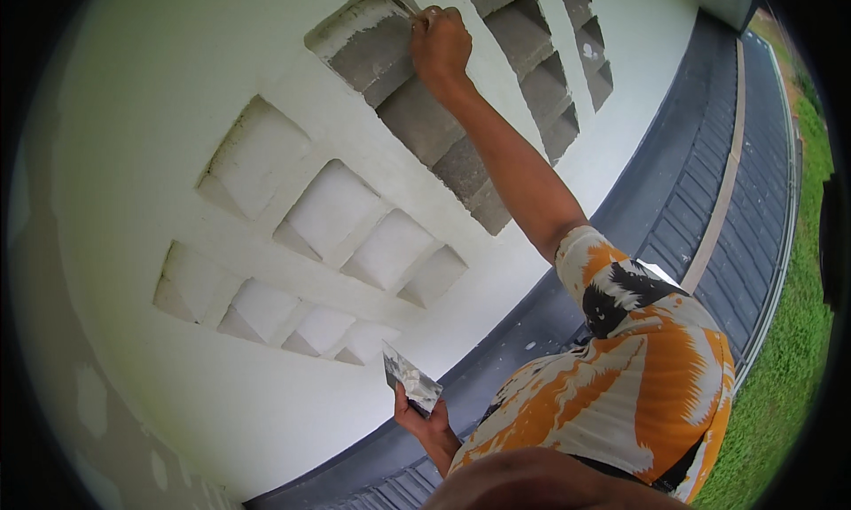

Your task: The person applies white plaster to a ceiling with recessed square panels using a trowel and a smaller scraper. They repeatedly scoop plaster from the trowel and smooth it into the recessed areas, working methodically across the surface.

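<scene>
My right hand (441, 45) is raised at the upper edge of a recessed wall niche (368, 54). Its fingers are closed round a small putty knife (402, 5), whose thin blade lies against the niche's edge; its handle is mostly hidden. Wet-looking pale filler coats part of that niche's upper edge, above bare grey cement. Lower down, my left hand (427, 428) grips a broad flat filling blade (412, 379) with white paste on its face. That blade is held away from the wall.
Several white-coated niches (332, 207) lie to the left in the pale wall (133, 209). More grey niches (523, 40) run along the upper right. Below the wall is dark ribbed roofing (660, 235) with a pale strip (720, 186) across it. Grass (789, 368) shows beyond.
</scene>
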The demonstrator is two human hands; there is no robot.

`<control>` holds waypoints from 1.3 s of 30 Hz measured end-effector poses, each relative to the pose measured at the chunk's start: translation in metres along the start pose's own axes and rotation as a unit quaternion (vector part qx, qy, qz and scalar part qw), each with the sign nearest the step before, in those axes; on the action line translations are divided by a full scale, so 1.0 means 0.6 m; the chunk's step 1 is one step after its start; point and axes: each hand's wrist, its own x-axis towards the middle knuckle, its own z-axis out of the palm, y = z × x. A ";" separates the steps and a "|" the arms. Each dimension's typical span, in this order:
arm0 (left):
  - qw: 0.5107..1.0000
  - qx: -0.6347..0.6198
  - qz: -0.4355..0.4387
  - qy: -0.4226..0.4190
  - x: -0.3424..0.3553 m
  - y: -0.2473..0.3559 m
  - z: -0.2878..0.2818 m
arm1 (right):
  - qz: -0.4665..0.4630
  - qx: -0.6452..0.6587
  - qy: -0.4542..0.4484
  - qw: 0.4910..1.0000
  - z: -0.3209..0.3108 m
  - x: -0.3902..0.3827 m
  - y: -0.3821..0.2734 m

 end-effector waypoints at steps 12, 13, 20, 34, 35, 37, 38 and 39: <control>0.992 0.009 -0.036 -0.124 0.036 0.012 -0.058 | 0.027 -0.096 -0.097 0.990 0.000 0.008 -0.014; 0.990 0.011 -0.037 -0.133 0.036 0.013 -0.059 | 0.023 -0.094 -0.097 0.991 0.002 0.007 -0.013; 0.988 0.002 -0.040 -0.148 0.041 0.015 -0.066 | 0.040 -0.094 -0.082 0.991 0.022 0.037 -0.016; 0.987 -0.006 -0.049 -0.154 0.032 0.022 -0.065 | 0.090 -0.016 -0.090 0.992 -0.072 -0.053 -0.015; 0.994 -0.005 -0.031 -0.102 0.028 0.021 -0.058 | 0.088 -0.020 -0.098 0.991 -0.072 -0.046 -0.017; 1.000 0.002 -0.009 -0.006 0.014 0.006 0.000 | 0.079 -0.041 -0.102 0.991 -0.078 -0.005 -0.003; 1.000 0.005 -0.017 -0.011 0.018 0.001 0.007 | 0.066 -0.038 -0.104 0.992 -0.074 0.011 0.004; 1.000 0.003 -0.011 -0.007 0.011 0.002 -0.001 | 0.055 -0.023 -0.119 0.991 -0.056 0.008 -0.003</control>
